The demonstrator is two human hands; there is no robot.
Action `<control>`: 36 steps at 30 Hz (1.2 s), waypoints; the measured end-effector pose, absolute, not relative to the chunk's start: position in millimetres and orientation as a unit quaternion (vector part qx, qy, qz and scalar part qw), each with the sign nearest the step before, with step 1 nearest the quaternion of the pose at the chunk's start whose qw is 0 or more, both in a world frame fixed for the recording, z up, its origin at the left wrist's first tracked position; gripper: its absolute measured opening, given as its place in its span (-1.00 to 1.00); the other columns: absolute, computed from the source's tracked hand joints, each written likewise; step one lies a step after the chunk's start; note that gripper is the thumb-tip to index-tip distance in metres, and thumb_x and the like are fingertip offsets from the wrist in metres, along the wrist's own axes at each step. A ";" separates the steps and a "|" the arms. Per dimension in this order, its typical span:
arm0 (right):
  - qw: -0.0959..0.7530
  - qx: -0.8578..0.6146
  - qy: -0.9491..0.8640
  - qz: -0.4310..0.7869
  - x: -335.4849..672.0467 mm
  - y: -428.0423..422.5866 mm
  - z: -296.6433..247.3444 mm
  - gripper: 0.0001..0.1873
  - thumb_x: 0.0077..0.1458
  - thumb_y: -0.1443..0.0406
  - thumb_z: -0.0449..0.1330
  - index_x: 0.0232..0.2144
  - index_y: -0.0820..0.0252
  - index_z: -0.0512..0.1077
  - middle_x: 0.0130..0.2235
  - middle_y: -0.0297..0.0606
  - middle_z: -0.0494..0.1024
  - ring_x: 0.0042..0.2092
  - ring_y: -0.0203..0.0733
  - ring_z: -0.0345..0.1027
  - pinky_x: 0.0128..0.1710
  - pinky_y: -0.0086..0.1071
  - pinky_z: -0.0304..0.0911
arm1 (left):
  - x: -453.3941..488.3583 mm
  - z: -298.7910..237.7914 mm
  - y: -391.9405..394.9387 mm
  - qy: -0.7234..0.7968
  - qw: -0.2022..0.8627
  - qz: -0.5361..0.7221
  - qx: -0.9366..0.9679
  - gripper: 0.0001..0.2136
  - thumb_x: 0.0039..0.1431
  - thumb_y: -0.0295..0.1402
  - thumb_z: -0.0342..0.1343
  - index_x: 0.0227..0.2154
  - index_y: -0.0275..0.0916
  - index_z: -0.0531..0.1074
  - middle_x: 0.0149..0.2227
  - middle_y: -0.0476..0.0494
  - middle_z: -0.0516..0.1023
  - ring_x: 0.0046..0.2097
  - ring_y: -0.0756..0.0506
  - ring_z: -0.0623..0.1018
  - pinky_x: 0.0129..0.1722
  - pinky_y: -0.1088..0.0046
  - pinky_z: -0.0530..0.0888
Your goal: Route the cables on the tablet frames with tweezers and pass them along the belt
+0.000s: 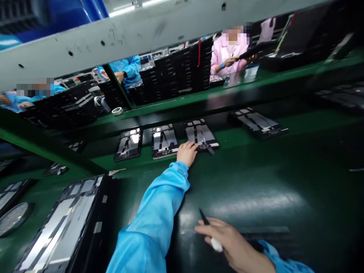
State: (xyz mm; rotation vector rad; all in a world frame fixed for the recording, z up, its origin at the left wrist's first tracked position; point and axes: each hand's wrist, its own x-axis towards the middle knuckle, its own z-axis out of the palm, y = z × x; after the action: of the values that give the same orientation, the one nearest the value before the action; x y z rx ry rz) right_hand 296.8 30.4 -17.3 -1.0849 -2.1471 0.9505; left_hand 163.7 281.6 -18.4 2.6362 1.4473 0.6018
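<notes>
My left hand [187, 152] reaches out to the row of opened tablets. Its fingers are bent over the lower left corner of one opened tablet [201, 133], whose grey inner plates and dark ribbon cables show; the thumb is hard to make out. Just left of that hand lies a second opened tablet [164, 141], and beyond it a third [128, 144]. Nearer to me, my right hand [224, 240] is closed round a slim tool with a black pointed end [203, 217] and a white part; its exact kind is unclear. That hand is above the dark green work surface [256, 182].
At the lower left stands a stack of opened tablets [61, 223], with a round clear dish [14, 219] beside it. Another opened tablet [257, 122] lies right of the row. A green post [51, 146] and a grey beam [159, 24] cross the view. Co-workers sit behind black trays [176, 72].
</notes>
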 end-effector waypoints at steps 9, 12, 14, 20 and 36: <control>0.273 -0.318 -0.832 0.365 287.2 31.7 -37.0 -0.54 0.17 0.39 0.07 0.10 0.00 0.42 0.09 -0.30 0.56 0.14 -0.01 0.39 0.31 -0.09 0.07 | 18.3 7.9 317.7 0.761 0.079 0.274 0.583 -0.65 0.31 -0.24 0.10 0.08 -0.27 0.35 0.11 -0.26 0.39 0.10 -0.23 0.44 0.08 0.02 0.40; 0.276 -0.318 -0.826 0.375 286.8 33.7 -34.4 -0.51 0.17 0.41 0.07 0.11 -0.03 0.42 0.09 -0.31 0.56 0.13 -0.01 0.39 0.31 -0.08 0.06 | -3.4 5.6 322.6 0.791 0.142 0.277 0.527 -0.68 0.29 -0.24 0.13 0.03 -0.26 0.38 0.04 -0.21 0.43 -0.01 -0.16 0.50 -0.04 0.16 0.50; 0.280 -0.322 -0.822 0.378 285.4 34.4 -33.4 -0.49 0.15 0.43 0.08 0.11 -0.05 0.42 0.08 -0.31 0.57 0.10 0.01 0.41 0.31 -0.04 0.07 | 0.1 1.6 324.8 0.795 0.174 0.297 0.500 -0.69 0.30 -0.24 0.12 0.03 -0.25 0.38 0.03 -0.20 0.44 -0.03 -0.15 0.51 -0.06 0.19 0.51; 0.262 -0.310 -0.833 0.376 275.9 28.9 -24.8 -0.39 0.09 0.50 0.08 0.14 -0.11 0.39 0.11 -0.35 0.54 0.18 0.03 0.34 0.31 0.04 0.03 | 28.6 5.2 312.5 0.770 0.249 0.410 0.420 -0.67 0.30 -0.24 0.12 0.05 -0.27 0.36 0.04 -0.22 0.43 -0.02 -0.16 0.50 -0.05 0.15 0.50; 0.461 -0.524 -0.611 0.373 328.4 50.3 -17.3 -0.59 0.29 0.14 0.08 0.15 0.05 0.35 0.14 -0.13 0.51 0.16 -0.01 0.38 0.12 -0.11 0.36 | 63.6 -15.9 80.5 0.580 0.533 0.439 0.432 -0.49 -0.07 -0.03 0.30 -0.13 -0.28 0.45 -0.19 -0.19 0.57 -0.17 -0.13 0.57 -0.15 0.36 0.49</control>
State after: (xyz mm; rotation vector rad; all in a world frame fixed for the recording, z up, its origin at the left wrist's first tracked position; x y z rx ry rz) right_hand 328.4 50.3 -17.3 -1.2904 -1.5036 0.9188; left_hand 63.6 80.5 -15.9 1.0288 1.3827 1.0462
